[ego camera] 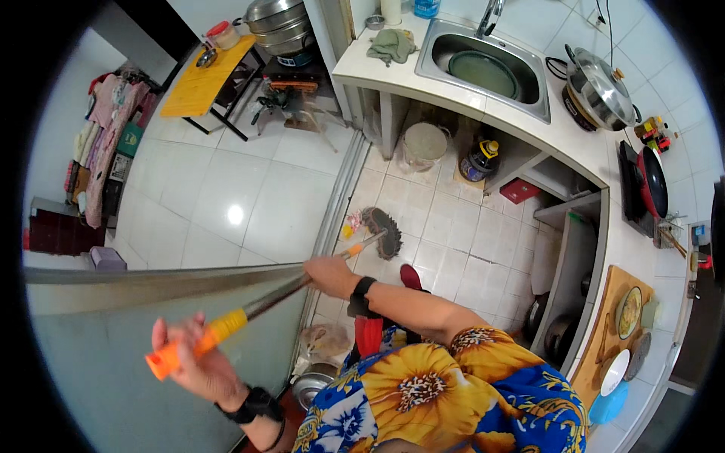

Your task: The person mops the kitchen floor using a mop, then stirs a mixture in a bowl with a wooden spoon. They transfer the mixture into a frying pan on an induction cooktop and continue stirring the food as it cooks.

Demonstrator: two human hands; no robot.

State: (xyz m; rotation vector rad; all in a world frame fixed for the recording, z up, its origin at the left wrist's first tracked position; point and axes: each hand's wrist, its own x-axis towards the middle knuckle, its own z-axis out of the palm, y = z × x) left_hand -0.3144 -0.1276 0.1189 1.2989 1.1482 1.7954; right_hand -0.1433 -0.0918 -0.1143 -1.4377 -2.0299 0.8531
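A long broom handle runs slantwise from lower left to the floor. My right hand is closed around its metal shaft, near the frosted door's edge. At its upper end, my left hand holds the orange and yellow grip. The dark bristled broom head rests on the tiles beside the door track. Touching or just left of it lies a crumpled pink-and-white wrapper with a small yellow piece. My red shoe shows just below the broom head.
A metal door track divides the two tiled floors, with a frosted glass door at left. Under the counter stand a lidded bucket, a dark bottle and a red box. A metal pot sits near my left side.
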